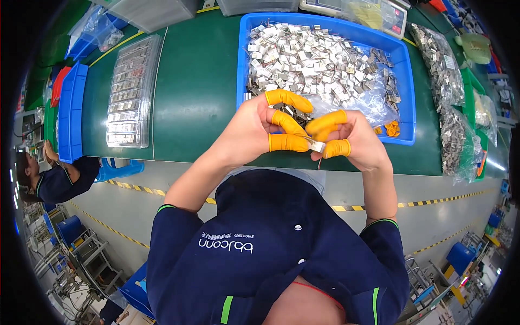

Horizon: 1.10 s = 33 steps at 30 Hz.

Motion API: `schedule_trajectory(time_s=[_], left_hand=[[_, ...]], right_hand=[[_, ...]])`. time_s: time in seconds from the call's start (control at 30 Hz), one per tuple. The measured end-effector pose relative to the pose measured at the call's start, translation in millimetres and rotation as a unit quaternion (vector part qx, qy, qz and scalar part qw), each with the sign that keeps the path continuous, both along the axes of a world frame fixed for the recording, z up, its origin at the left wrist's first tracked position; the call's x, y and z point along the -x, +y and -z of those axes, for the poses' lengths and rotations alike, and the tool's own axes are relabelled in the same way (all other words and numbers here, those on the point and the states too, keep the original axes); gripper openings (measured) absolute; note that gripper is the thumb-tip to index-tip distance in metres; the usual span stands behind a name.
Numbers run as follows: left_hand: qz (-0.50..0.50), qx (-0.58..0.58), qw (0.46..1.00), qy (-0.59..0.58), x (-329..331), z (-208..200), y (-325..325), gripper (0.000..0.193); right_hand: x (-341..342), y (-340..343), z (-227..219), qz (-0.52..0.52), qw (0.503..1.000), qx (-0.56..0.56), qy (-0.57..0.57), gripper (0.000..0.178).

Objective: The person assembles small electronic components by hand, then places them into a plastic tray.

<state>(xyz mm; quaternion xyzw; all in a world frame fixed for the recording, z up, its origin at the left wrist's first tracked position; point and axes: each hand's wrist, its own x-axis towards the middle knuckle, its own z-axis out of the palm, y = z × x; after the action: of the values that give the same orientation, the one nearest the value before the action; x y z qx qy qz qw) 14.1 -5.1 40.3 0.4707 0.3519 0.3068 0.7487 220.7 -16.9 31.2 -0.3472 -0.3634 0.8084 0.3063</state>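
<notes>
Between my two hands is a small silver block-shaped metal part [317,147] with a pale face and thin wires, one reddish wire hanging below it. My left hand [257,130] pinches it from the left, and my right hand [353,138] grips its right side. Orange finger cots cover the thumb and several fingers of each hand. Both hands are above the near edge of a blue tray [407,86], heaped with many similar silver and white parts [309,59]. My fingers hide some of the heap and part of the held piece.
A stack of clear compartment trays [132,92] with parts stands left on the green table [189,92]. Beyond it is an empty blue bin [72,111]. Bagged parts [452,130] lie at the right edge. Loose orange finger cots [392,129] rest in the blue tray. Another person [59,176] works far left.
</notes>
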Motion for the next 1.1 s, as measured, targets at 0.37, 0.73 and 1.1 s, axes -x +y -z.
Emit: schedule_trajectory(time_s=[0.37, 0.73, 1.1], left_hand=[[0.007, 0.122, 0.988, -0.092, -2, 17, -3, 0.044], [-0.036, 0.003, 0.999, -0.014, -12, 17, 12, 0.039], [-0.021, -0.488, 0.755, 0.438, -11, 48, 54, 0.025]], right_hand=[[3, -2, 3, 0.001, 0.999, -0.026, -0.041, 0.025], [6, -7, 9, 0.141, 0.961, -0.204, -0.123, 0.016], [8, 42, 34, 0.135, 0.695, -0.497, -0.502, 0.026]])
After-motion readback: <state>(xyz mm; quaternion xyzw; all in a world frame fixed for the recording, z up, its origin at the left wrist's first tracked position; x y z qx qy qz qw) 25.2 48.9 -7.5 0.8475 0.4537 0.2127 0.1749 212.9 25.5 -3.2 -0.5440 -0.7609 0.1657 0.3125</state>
